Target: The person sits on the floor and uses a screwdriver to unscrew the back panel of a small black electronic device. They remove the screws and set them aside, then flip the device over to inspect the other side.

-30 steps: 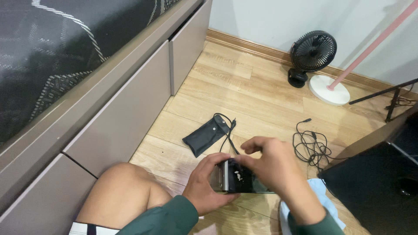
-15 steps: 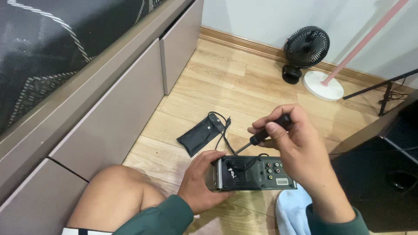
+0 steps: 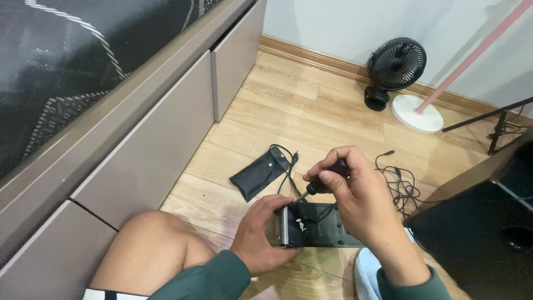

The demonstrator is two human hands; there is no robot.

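A small black electronic device (image 3: 319, 225) with a silver end is held low over the wooden floor (image 3: 288, 119), just in front of the person's bare knee (image 3: 147, 244). It is gripped at its silver end by the left hand (image 3: 261, 233), whose fingers are curled around that end with the thumb laid across the top. The device is seen as a flat, oblong box; its upper face is dark, with small pale marks near the silver band and rows of what appear to be slots or buttons, too small to be told apart. Its far end is hidden behind the right wrist.

Directly above the device, the right hand (image 3: 355, 191) is closed in a pinch around the black handle of a screwdriver (image 3: 319, 186). The tool is tilted, and its thin metal tip is pointed down at the device's top face beside the silver band; whether the tip touches cannot be told.

Beyond the hands, toward the grey drawer fronts (image 3: 144, 150) of the bed base, a flat black pouch (image 3: 260, 173) is laid on the floor, with a black cable (image 3: 288, 161) looped just beside it. A second tangle of thin black cable (image 3: 401, 186) is seen to the right of the right hand. A small black fan (image 3: 395, 66) and a white round stand base (image 3: 416, 118) are placed by the skirting, well apart from the hands.
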